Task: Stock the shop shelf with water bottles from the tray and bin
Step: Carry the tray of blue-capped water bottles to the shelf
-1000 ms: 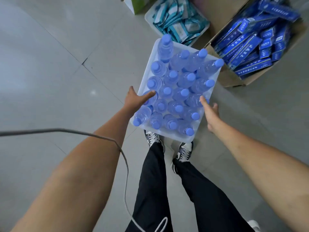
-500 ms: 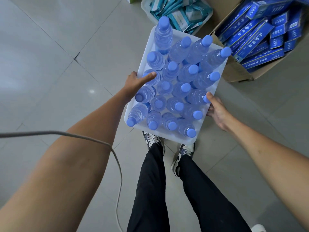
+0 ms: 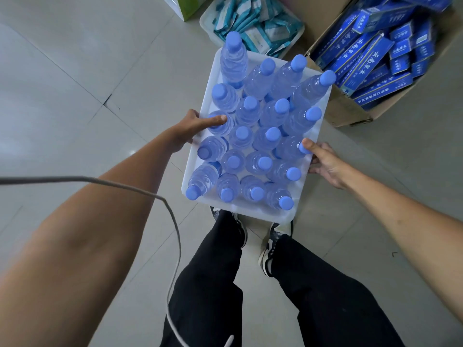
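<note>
A white plastic tray (image 3: 253, 212) is held up above my feet, packed with several upright clear water bottles (image 3: 260, 136) with blue caps. My left hand (image 3: 190, 128) grips the tray's left rim, its thumb lying over the top of a bottle. My right hand (image 3: 325, 164) grips the right rim, thumb over the edge against a bottle cap and fingers under the tray. No shelf is in view.
On the tiled floor ahead stand a cardboard box (image 3: 350, 116) full of blue cartons and a white bin (image 3: 208, 26) of teal packets, with a green-and-white bag (image 3: 185, 6) beside it. A grey cable (image 3: 172, 221) hangs across my left arm.
Both hands took hold of the tray's rims and raised it off the floor, so it now sits higher and closer to me.
</note>
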Action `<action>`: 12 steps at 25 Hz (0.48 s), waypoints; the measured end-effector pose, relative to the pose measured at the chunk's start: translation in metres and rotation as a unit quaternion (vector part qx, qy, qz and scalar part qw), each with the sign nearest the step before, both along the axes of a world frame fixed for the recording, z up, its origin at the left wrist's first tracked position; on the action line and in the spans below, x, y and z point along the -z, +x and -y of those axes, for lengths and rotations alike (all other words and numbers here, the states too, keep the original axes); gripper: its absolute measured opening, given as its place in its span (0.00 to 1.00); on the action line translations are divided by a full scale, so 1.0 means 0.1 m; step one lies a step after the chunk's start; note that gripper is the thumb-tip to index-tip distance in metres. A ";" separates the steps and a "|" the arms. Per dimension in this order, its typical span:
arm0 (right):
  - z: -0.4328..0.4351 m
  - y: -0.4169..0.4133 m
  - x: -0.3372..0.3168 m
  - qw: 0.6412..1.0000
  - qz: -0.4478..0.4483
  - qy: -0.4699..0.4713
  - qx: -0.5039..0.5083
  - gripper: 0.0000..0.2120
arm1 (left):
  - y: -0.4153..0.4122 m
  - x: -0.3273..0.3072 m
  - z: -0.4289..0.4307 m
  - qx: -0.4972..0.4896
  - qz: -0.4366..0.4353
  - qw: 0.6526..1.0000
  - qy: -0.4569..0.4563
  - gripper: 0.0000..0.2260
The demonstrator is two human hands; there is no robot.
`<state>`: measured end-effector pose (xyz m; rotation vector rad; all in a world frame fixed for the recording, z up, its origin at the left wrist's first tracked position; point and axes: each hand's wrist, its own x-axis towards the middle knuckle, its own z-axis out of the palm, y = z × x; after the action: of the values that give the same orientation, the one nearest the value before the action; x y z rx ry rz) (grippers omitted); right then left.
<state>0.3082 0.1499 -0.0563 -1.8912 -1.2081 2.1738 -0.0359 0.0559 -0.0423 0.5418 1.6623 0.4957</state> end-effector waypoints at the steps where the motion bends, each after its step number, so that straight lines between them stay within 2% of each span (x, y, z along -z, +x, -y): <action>1: 0.01 -0.03 -0.03 1.000 0.010 0.004 0.000 0.40 | -0.01 -0.02 0.01 -0.014 -0.001 1.000 -0.011 0.41; 3: 0.01 -0.05 -0.06 0.999 0.031 0.009 0.001 0.35 | 0.01 -0.03 0.07 -0.033 0.010 0.999 -0.017 0.42; 6: -0.02 -0.11 -0.16 0.999 0.050 0.004 -0.003 0.33 | 0.03 -0.04 0.22 -0.048 0.033 0.998 0.008 0.36; 10: -0.10 -0.26 -0.44 0.998 0.061 -0.012 -0.029 0.24 | 0.03 -0.17 0.50 -0.114 0.038 0.993 -0.019 0.40; 12: -0.09 -0.31 -0.63 0.997 0.066 -0.007 -0.046 0.22 | 0.04 -0.33 0.66 -0.146 0.035 0.989 -0.019 0.38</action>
<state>0.2776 0.1584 0.0065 -2.0528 -1.3318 2.1358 -0.0317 -0.0097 -0.0089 0.2494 1.6879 0.6856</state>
